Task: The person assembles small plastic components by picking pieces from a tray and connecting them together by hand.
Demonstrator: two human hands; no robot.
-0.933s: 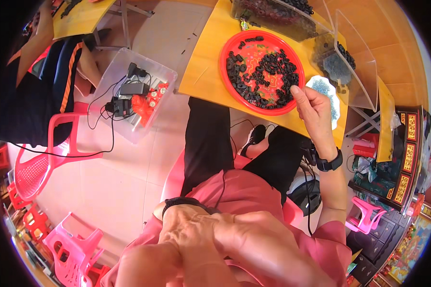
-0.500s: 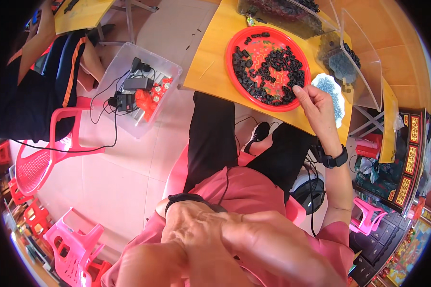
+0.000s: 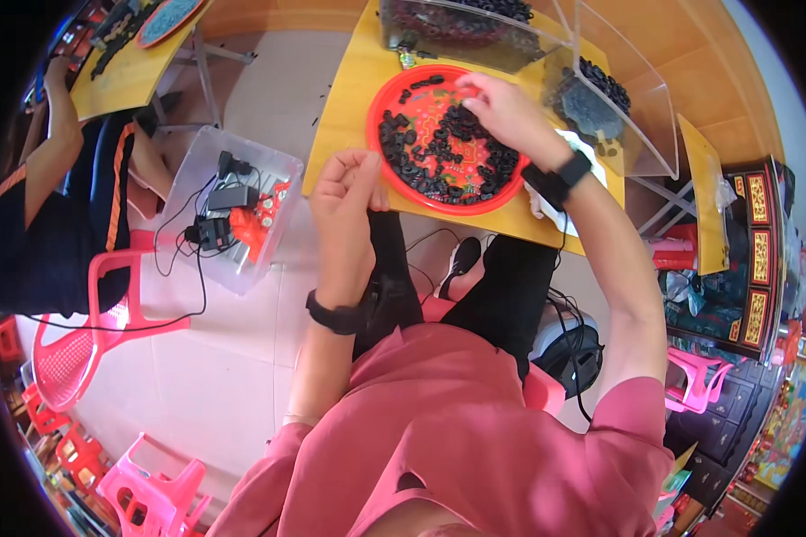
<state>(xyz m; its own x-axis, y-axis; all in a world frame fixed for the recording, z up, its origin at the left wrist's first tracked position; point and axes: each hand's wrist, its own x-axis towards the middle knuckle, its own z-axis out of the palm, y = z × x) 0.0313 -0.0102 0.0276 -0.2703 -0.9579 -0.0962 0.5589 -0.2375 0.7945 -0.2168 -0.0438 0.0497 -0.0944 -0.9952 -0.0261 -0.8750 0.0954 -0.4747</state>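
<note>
A round red tray [image 3: 373, 134] with a patterned bottom stands on the yellow table, with many small black pieces [image 3: 452, 134] scattered over it. My right hand [image 3: 503, 109] reaches over the tray's far right side, its fingers bent inward and close together above the pieces; anything between the fingertips is too small to make out. Just off the tray's left rim, my left hand [image 3: 349, 186] is raised with thumb and fingers pressed together. What it pinches, if anything, does not show. A white scalloped dish [image 3: 591, 154] lies partly hidden under my right wrist.
Clear plastic bins [image 3: 457, 40] with black pieces stand at the table's [image 3: 338, 112] back and right. Left on the floor is a clear tub [image 3: 282, 210] of adapters and cables. Someone in dark clothes [image 3: 49, 215] sits by a pink chair [image 3: 63, 358] at another yellow table.
My left hand has come up from near my chest to the tray's left rim. My right hand has moved from the tray's right edge to its far side. The view has shifted.
</note>
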